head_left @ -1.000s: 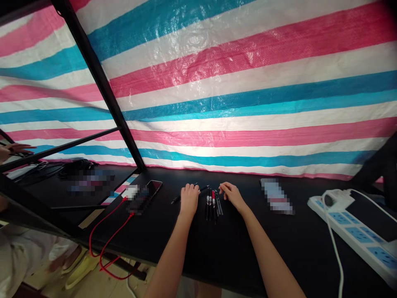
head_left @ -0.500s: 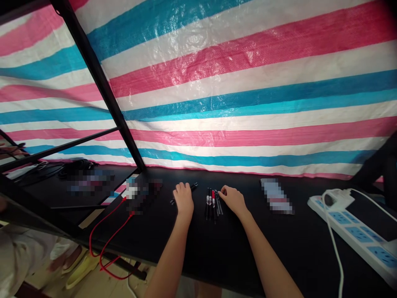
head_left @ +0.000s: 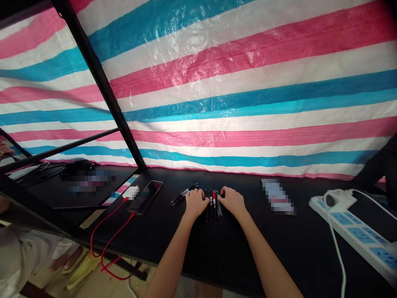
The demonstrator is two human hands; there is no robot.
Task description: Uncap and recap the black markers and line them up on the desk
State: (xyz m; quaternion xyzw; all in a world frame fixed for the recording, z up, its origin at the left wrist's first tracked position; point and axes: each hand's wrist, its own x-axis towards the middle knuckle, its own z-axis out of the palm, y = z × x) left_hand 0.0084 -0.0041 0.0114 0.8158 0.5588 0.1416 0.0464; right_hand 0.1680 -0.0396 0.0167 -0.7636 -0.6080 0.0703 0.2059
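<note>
A row of several pens (head_left: 214, 207), mostly black with one showing red, lies side by side on the black tabletop (head_left: 198, 244), pointing away from me. My left hand (head_left: 196, 203) presses against the row's left side with its fingers curled. On the other side, my right hand (head_left: 233, 203) has its fingers bent and its thumb and index finger at the pens' edge. Between them the two hands hold the row together. Left of my left hand lies a separate group of black pens (head_left: 180, 197), slanted and partly covered by that hand.
A phone (head_left: 155, 188) and a white charger (head_left: 130, 192) with red cables (head_left: 104, 248) lie to the left. Another phone (head_left: 277, 196) is on the right, beside a white power strip (head_left: 353, 227). A black metal post (head_left: 102, 82) and striped tarp (head_left: 248, 95) stand behind.
My left hand has moved right, from the slanted pens to the left side of the row. My right hand stays at the row's right side. The row looks pressed closer together.
</note>
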